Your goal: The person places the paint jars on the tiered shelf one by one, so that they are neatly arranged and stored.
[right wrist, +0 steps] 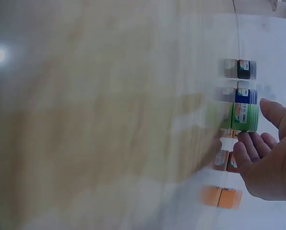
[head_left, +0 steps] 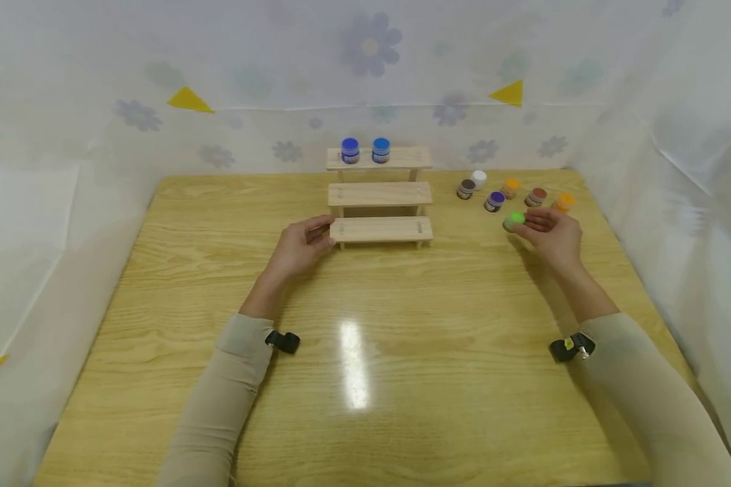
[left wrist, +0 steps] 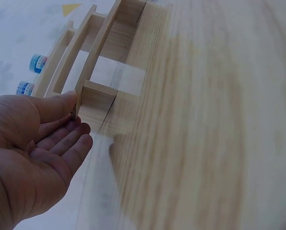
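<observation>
At the bottom of the head view, two beige sleeves [head_left: 213,406] with black wrist straps [head_left: 284,342] reach across the wood-grain desk [head_left: 451,406]. Left of centre, the left hand [head_left: 301,245] pinches the near end of the lowest step of a three-step wooden stand [head_left: 380,230]. At the right, the right hand [head_left: 556,240] has its thumb and fingers loosely spread about a green jar [head_left: 514,221] standing on the desk; whether they touch it I cannot tell. Just beyond, toward the upper right, sit a purple jar [head_left: 495,201], a reddish-brown jar [head_left: 536,197], two orange jars [head_left: 511,187], a black jar [head_left: 466,189] and, behind that, a white jar [head_left: 478,179]. At upper centre, two blue jars [head_left: 350,150] stand side by side, apart, on the stand's top step. Farthest, a pale flowered cloth [head_left: 268,67] bearing yellow triangles [head_left: 512,94] fills the top of the frame.
</observation>
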Action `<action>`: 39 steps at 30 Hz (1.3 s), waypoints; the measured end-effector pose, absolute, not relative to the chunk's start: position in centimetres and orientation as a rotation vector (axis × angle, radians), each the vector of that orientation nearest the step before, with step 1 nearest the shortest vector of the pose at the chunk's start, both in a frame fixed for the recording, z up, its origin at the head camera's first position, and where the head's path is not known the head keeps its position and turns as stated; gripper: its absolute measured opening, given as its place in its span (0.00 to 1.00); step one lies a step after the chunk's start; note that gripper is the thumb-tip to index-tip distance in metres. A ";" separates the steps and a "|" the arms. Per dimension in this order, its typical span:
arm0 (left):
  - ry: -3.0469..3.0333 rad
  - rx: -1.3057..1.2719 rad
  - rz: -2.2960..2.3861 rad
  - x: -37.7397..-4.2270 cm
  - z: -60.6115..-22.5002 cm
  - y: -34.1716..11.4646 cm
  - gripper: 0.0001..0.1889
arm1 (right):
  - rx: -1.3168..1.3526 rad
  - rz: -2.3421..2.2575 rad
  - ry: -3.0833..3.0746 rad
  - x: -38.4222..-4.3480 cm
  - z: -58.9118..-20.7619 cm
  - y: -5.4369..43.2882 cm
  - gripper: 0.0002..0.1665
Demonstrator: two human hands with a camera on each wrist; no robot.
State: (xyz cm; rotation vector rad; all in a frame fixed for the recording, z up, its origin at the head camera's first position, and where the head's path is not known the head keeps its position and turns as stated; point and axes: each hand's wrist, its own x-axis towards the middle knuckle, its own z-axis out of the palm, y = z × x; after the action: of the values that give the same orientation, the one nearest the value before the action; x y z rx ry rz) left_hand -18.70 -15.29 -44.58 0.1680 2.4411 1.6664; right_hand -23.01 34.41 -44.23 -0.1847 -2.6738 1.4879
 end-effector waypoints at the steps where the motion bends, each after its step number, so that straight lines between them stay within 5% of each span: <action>1: 2.442 0.165 1.668 -18.7 -44.6 -15.2 0.29 | -0.184 1.477 -2.678 -23.2 -44.2 34.2 0.33; 16: 2.438 0.163 1.682 -18.8 -44.5 -15.2 0.28 | -0.113 1.467 -2.673 -23.5 -44.1 32.6 0.31; 30: 2.435 0.157 1.682 -18.6 -44.5 -15.2 0.29 | 0.487 1.357 -2.565 -23.1 -42.5 27.4 0.23; 39: 2.424 0.150 1.709 -18.4 -44.5 -15.0 0.28 | 0.592 1.389 -2.504 -24.5 -38.8 23.8 0.24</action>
State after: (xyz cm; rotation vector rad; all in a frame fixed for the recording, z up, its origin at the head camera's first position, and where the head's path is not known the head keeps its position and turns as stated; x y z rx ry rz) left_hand -18.41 -14.96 -44.54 0.1498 2.4239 1.7094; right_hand -24.45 23.80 -38.77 0.5925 -2.5045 1.3890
